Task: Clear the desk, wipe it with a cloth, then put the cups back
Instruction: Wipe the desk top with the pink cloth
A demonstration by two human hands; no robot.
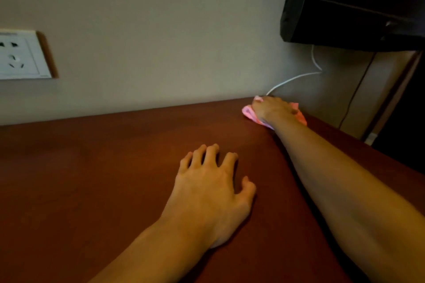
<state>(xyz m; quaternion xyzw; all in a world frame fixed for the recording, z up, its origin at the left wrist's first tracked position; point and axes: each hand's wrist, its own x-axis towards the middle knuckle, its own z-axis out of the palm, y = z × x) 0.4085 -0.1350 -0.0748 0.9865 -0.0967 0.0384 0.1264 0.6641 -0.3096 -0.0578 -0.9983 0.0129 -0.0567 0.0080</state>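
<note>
A pink cloth [249, 114] is pressed onto the far right corner of the desk [103, 167], right at the wall edge. It is covered by the right hand [273, 109], palm down; the arm is stretched out long across the desktop. Cloth edges are seen sticking out on both sides of the hand and near the wrist. Whether the fingers are flat on the cloth or bunched into it cannot be told: the frame is blurred there and the fingertips are turned away from the camera.

The left hand [212, 188] is planted on the desk nearer the camera, roughly mid-desk. Fingers are spread and slightly arched, tips touching the wood, thumb out to the right. Nothing is held.

The desktop is dark reddish-brown wood. No cups are seen in this view.

On the wall at far left, a white socket panel [20, 54] with a wooden-looking trim on its right side is mounted above desk level. A dark screen [354, 2], likely a wall-mounted TV, is seen at top right, only its lower left part in frame. A white cable [292, 79] is run down from beneath it to the desk edge just behind the cloth. A thin dark cable [354, 96] is hung down the wall further right, past the desk end.
</note>
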